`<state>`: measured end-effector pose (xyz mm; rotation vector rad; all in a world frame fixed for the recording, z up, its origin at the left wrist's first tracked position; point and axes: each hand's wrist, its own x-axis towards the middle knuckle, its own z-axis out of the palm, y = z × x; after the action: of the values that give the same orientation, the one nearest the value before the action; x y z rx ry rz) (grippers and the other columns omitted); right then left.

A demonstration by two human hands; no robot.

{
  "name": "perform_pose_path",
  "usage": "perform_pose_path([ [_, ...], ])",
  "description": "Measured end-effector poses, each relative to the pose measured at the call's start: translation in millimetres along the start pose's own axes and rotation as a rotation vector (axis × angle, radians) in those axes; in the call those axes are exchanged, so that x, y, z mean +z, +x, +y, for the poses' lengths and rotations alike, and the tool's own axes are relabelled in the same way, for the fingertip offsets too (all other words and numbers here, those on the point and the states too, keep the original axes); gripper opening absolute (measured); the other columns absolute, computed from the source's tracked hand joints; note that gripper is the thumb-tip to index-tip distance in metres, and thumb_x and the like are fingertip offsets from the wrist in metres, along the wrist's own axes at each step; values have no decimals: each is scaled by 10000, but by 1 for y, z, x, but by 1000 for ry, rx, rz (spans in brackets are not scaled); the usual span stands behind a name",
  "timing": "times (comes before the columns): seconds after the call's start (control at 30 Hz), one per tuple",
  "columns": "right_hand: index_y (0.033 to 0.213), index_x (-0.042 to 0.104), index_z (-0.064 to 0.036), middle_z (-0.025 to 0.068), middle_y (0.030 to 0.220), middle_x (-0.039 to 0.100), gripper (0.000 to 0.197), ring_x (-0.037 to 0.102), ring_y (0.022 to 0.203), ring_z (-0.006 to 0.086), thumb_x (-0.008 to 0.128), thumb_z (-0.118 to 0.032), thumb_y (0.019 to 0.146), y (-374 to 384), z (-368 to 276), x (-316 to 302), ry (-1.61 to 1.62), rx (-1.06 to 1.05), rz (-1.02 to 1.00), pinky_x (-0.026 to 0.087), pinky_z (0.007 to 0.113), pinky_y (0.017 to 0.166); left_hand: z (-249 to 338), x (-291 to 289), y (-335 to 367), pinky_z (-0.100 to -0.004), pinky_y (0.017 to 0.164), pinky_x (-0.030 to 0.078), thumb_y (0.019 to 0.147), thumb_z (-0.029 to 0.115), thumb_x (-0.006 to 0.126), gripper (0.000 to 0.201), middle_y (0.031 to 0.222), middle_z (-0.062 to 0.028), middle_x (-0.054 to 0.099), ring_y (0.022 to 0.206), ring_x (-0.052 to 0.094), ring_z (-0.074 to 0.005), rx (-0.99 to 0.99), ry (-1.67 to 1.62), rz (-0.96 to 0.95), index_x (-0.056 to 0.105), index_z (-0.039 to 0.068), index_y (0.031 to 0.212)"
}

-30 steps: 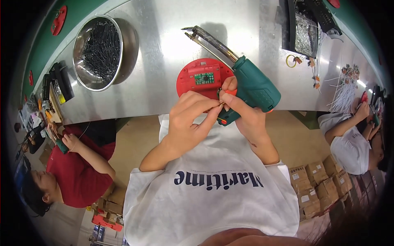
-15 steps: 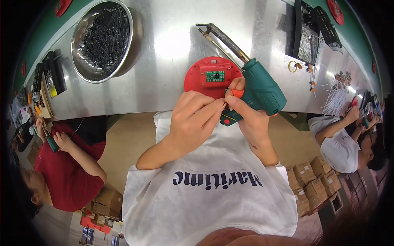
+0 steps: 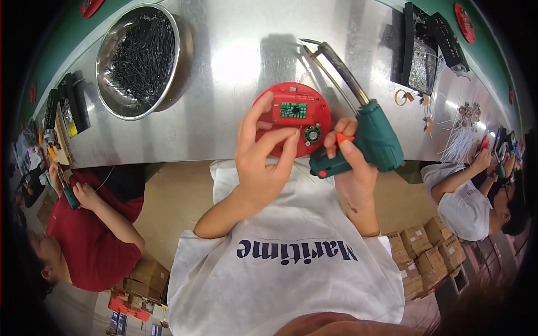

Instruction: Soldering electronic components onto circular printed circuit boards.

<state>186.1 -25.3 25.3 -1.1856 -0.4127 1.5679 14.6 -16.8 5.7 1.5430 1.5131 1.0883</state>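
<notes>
- Red round housing [image 3: 315,115]: seemingly flat on the metal table [image 3: 224,123], near the middle of the frame; fitted with a green circuit board [image 3: 293,110] and, lower right of that, a round part [image 3: 312,134]
- Left hand [image 3: 259,162]: half curled over the housing's left side, touching; thumb and forefinger nearly together just left of the round part; impossible to tell of any thin thing in that pinch
- Right hand [image 3: 356,159]: wrapped round the handle of a green soldering gun [image 3: 380,134], by its orange trigger [image 3: 343,138]
- Housing up and right from the left hand, the nearer one; left of the right hand; circular, so without a long axis; gun's barrel slanting to upper left, tip [image 3: 307,43] above the housing in the frame, clear of its rim
- Upper left: steel bowl [image 3: 120,106] of black wires [image 3: 143,56], well apart from both hands
</notes>
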Motion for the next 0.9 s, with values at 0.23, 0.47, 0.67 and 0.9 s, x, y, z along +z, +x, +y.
perform_pose_path([
  [0.23, 1048, 535, -24, 134, 1089, 546, 278, 587, 789, 193, 696, -143, 855, -12, -18, -29, -227, 9, -87, 445, 298, 668, -8, 6, 6, -377, 996, 477, 848, -50, 709, 80, 1423, -215, 526, 1215, 576, -295, -36, -85, 3, 713, -15, 919],
  [0.47, 994, 633, 21, 111, 986, 607, 186, 595, 748, 153, 712, -20, 831, -26, -25, -53, -411, 1, -117, 476, 282, 661, -5, 4, 12, -400, 1043, 448, 858, -51, 700, 46, 1407, -204, 530, 1226, 563, -288, -90, -112, -37, 691, -29, 897],
  [0.67, 929, 665, 11, 107, 863, 627, 202, 590, 701, 196, 736, -9, 741, -27, -33, -67, -671, -70, -193, 471, 314, 628, -4, 5, 15, -397, 1032, 446, 854, -51, 704, 38, 1383, -194, 547, 1207, 558, -274, -104, -85, -37, 691, -27, 880],
  [0.9, 882, 666, 10, 103, 770, 611, 187, 571, 651, 214, 715, 4, 701, -33, -32, -69, -716, -65, -172, 453, 322, 584, -4, 5, 17, -388, 1011, 452, 839, -59, 705, 47, 1363, -182, 558, 1176, 561, -258, -111, -68, -36, 692, -22, 864],
])
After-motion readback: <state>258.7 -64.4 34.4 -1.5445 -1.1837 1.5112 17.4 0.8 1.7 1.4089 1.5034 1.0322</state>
